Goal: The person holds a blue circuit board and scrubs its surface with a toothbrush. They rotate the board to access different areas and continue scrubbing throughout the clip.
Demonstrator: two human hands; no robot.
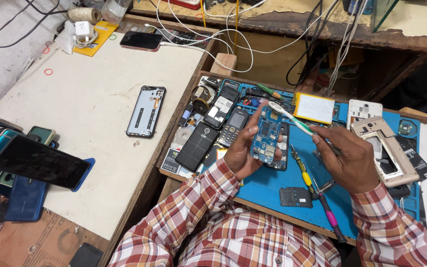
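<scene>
Left hand [240,151]: fingers curled round a blue circuit board [265,139], held upright above the blue work mat [273,185].
Right hand [349,158]: fingers pinched on the handle of a white-and-green toothbrush [290,117], whose bristled head rests at the board's far top edge.
On the mat, near the hands: yellow-handled screwdriver [302,173], pink-handled screwdriver [329,215], small black part [295,197].
Far side of mat: yellow battery pack [314,108], keypad phone [234,126].
Right: beige phone frame [385,148].
Left tabletop [90,99]: black phone back cover [146,111]; near-left, dark smartphone [39,162] lying on a stack of others.
</scene>
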